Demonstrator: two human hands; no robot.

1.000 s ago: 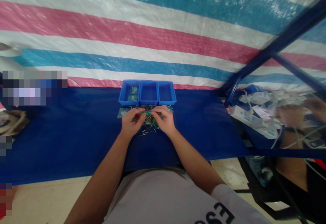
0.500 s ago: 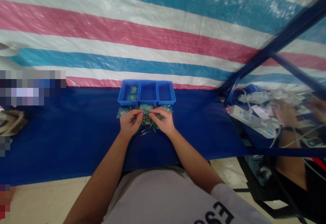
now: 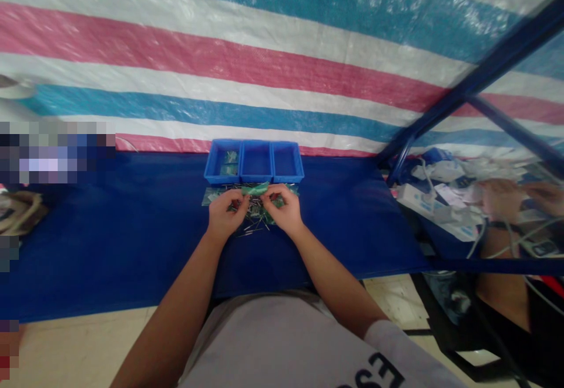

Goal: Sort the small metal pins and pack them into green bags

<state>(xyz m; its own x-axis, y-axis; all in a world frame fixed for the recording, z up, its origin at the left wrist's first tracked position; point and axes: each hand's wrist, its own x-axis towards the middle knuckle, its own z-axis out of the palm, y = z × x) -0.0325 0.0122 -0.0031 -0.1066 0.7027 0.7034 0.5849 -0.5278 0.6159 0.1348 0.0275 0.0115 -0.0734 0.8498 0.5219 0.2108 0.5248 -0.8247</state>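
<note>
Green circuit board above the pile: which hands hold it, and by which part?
Both hands pinch the green circuit board: the left hand has its grip near the left end, the right hand at the right end.

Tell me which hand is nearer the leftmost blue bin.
Left. The left hand sits just below the leftmost blue bin; the right hand lies further right, below the rightmost bin.

- Light is even and fairly bright, with no hard shadows on the blue table (image 3: 132, 229).
- Faint sheen glints on the striped tarp (image 3: 282, 53) behind the table's far edge.
- Wide-lens bending curves the tarp's stripes.
- The right side is smeared; the small parts at the far edge are too soft to resolve.
- Pixelated blocks cover patches along the left side.
</note>
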